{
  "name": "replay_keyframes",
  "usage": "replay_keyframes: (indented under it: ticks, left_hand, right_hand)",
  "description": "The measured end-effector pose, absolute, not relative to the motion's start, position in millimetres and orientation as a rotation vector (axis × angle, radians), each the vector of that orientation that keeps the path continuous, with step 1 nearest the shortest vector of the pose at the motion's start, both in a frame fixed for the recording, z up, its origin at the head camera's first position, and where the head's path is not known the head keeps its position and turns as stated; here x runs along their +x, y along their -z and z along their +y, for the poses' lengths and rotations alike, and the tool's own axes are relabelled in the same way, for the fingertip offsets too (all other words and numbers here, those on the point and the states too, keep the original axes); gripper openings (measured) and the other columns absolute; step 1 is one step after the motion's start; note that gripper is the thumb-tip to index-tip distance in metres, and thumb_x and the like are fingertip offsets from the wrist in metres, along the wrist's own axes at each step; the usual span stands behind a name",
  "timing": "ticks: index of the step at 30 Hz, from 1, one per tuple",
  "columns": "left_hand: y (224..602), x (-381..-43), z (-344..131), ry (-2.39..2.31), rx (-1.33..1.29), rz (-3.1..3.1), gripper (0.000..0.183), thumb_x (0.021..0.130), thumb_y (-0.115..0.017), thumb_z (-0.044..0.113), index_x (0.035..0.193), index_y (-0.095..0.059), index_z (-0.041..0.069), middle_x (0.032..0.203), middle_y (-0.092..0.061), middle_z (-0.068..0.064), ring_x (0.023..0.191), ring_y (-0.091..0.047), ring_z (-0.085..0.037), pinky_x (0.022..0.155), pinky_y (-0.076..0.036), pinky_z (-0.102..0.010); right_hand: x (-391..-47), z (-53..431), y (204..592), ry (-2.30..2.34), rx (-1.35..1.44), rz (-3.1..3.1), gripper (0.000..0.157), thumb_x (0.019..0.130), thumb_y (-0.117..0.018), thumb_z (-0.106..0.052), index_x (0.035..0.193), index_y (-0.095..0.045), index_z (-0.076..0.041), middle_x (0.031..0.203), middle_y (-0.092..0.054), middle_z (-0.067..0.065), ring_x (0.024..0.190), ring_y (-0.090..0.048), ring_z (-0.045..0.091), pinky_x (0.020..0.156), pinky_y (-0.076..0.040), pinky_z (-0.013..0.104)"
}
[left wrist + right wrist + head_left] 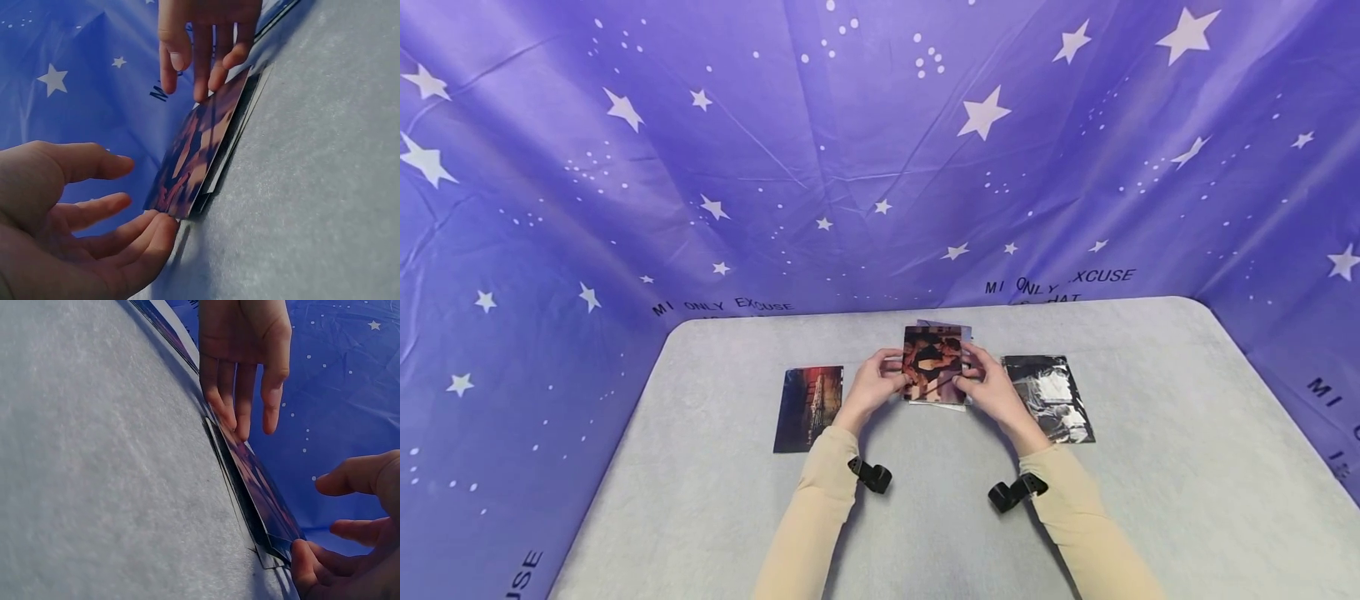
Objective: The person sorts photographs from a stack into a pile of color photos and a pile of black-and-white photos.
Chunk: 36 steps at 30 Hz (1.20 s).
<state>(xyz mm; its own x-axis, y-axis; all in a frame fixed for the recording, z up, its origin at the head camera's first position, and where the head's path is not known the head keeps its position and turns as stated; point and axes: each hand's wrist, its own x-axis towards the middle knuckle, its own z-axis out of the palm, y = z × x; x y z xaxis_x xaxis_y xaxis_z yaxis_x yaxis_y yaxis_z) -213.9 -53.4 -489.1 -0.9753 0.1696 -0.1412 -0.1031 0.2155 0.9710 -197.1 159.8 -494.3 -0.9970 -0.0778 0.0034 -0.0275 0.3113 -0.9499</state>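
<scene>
At the back middle of the table lies a small stack of photo prints, the top picture [931, 364] showing figures in warm brown tones. Paler prints stick out unevenly beneath it, and their layered edges [239, 487] show in the right wrist view. My left hand [882, 382] is at the stack's left side, fingertips at the top picture's edge. On the opposite side is my right hand [988, 385], its fingertips also at the edge. Both thumbs stand apart from the picture in the wrist views, and the fingers are loosely bent.
Left of the stack lies a dark red-toned picture [808, 408] with a tower-like shape. A glossy black-and-white picture [1051, 398] lies on the right, partly behind my right wrist. Behind the grey table [940, 517] hangs a purple star-printed curtain [850, 150].
</scene>
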Motion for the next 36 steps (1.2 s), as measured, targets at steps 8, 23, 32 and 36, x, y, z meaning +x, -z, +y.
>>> replay_keyframes:
  ticks: [8, 23, 32, 36]
  left_hand:
    - [492.3, -206.3, -64.7, -1.944, 0.010, 2.193, 0.057, 0.081, -0.063, -0.005, 0.135, -0.046, -0.005, 0.109, -0.060, -0.023, 0.085, -0.061, -0.020, 0.074, -0.051, -0.033]
    - [497.4, -193.8, -83.1, -2.113, 0.000, 2.075, 0.061, 0.083, -0.061, -0.012, 0.139, -0.041, -0.003, 0.086, -0.055, -0.005, 0.073, -0.060, -0.010, 0.067, -0.048, -0.027]
    - [501.1, -184.6, -96.1, -2.202, -0.012, 1.912, 0.059, 0.085, -0.058, -0.014, 0.140, -0.043, 0.003, 0.091, -0.052, -0.007, 0.074, -0.060, -0.010, 0.069, -0.051, -0.029]
    - [503.6, -180.2, -102.0, -2.204, -0.018, 1.889, 0.058, 0.085, -0.058, -0.014, 0.139, -0.047, 0.004, 0.100, -0.051, -0.011, 0.076, -0.059, -0.011, 0.071, -0.051, -0.030]
  right_hand:
    - [-191.5, 154.4, 496.7, 1.884, -0.064, 2.433, 0.061, 0.086, -0.060, 0.004, 0.143, -0.038, 0.006, 0.129, -0.050, 0.031, 0.105, -0.055, 0.037, 0.072, -0.046, 0.020]
    - [-181.7, 138.4, 489.2, 2.114, -0.036, 2.207, 0.059, 0.082, -0.056, 0.015, 0.139, -0.043, 0.007, 0.117, -0.053, 0.028, 0.078, -0.056, 0.006, 0.054, -0.044, 0.016]
    - [-179.8, 130.7, 493.0, 2.102, -0.050, 2.142, 0.056, 0.081, -0.056, 0.015, 0.137, -0.047, 0.008, 0.118, -0.051, 0.026, 0.076, -0.055, 0.005, 0.056, -0.041, 0.016]
    - [-178.5, 126.7, 493.9, 2.117, -0.049, 2.102, 0.056, 0.082, -0.055, 0.014, 0.137, -0.047, 0.007, 0.123, -0.049, 0.027, 0.077, -0.056, 0.007, 0.056, -0.040, 0.016]
